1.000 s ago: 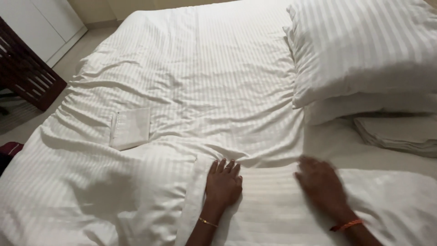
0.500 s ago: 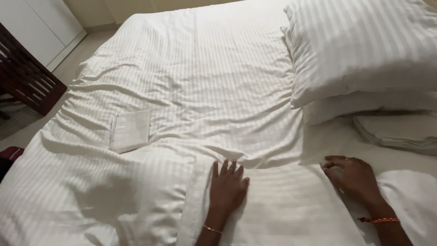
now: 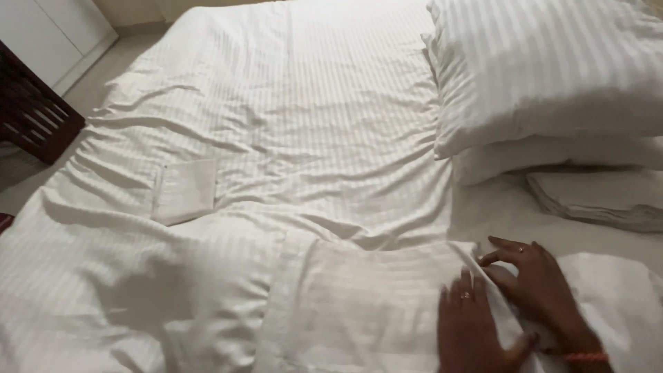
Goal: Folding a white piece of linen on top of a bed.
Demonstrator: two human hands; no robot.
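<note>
A folded white striped cloth [image 3: 359, 304] lies at the near edge of the bed, on the white striped duvet [image 3: 290, 117]. My left hand [image 3: 473, 331], with a ring on one finger, rests flat on the right part of this cloth, fingers spread. My right hand [image 3: 539, 290], an orange band at its wrist, sits just to the right of the left one. Its fingers are curled around the cloth's upper right corner. The two hands touch side by side.
Two white striped pillows [image 3: 545, 76] are stacked at the upper right, with a pile of folded linen [image 3: 601, 197] below them. A small folded white cloth [image 3: 185, 190] lies on the duvet's left side. Dark wooden furniture [image 3: 31, 114] and a white cabinet [image 3: 48, 27] stand left of the bed.
My left hand slid right across the folded cloth to meet my right hand. The right hand's fingers curled onto the cloth's corner.
</note>
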